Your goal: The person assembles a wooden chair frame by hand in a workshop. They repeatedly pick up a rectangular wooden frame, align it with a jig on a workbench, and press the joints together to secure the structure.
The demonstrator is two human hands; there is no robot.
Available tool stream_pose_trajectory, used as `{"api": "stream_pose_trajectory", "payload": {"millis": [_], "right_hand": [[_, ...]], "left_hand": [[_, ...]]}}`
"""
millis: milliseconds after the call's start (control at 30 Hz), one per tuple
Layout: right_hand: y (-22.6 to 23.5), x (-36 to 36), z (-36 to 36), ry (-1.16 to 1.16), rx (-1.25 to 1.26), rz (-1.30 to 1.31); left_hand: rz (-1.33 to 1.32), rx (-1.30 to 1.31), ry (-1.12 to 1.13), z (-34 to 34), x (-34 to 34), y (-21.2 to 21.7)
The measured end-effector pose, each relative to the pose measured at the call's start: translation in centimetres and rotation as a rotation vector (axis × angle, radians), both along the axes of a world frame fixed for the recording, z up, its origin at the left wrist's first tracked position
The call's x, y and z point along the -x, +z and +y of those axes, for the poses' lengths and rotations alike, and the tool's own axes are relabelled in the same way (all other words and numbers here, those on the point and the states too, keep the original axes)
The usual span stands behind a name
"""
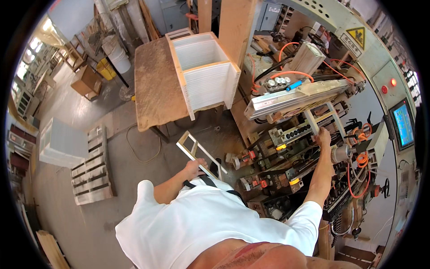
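Observation:
My left hand (193,168) is closed round one bar of a narrow white frame (185,150) with a crosspiece, held tilted in front of my body. At the machine on the right, my outstretched right hand (323,138) grips the near end of a similar pale frame (310,120). That frame's far end lies by the long metal beam (295,99) of the machine, and part of it is hidden there. Below my right hand are the machine's black rails and clamps with orange hoses (362,158).
A brown worktable (154,80) ahead carries a tall stack of white frames (207,89). On the left floor, a wooden pallet (92,184) lies beside a white stack (65,143). A hose (142,160) curls across the floor. The machine's screen (403,124) stands far right.

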State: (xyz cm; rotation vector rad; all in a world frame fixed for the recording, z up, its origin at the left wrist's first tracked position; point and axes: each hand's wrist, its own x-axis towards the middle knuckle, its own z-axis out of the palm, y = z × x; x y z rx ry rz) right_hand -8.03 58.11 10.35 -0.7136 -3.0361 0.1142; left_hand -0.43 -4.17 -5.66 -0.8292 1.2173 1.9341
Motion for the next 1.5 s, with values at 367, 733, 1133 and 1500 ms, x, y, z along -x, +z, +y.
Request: {"api": "stream_pose_trajectory", "payload": {"millis": [367,733,1133,1500], "right_hand": [[0.3,-0.2,-1.8,-0.101,-0.025,0.009],[-2.6,-2.4,-18.1,-0.099,0.462,0.973],[-20.5,-19.3,-43.1,-0.387,0.484,0.427],[-37.8,-41.6,-57.7,-0.459,0.286,-0.518]], "left_hand": [[0.558,0.075,0.102,-14.6,-1.1,12.7],[1.126,-0.306,-0.071,-30.6,17.7,25.2],[0.784,-0.125,-0.157,-18.1,49.6,21.4],[1.722,1.203,-0.811,-10.1,41.4,24.7]]}}
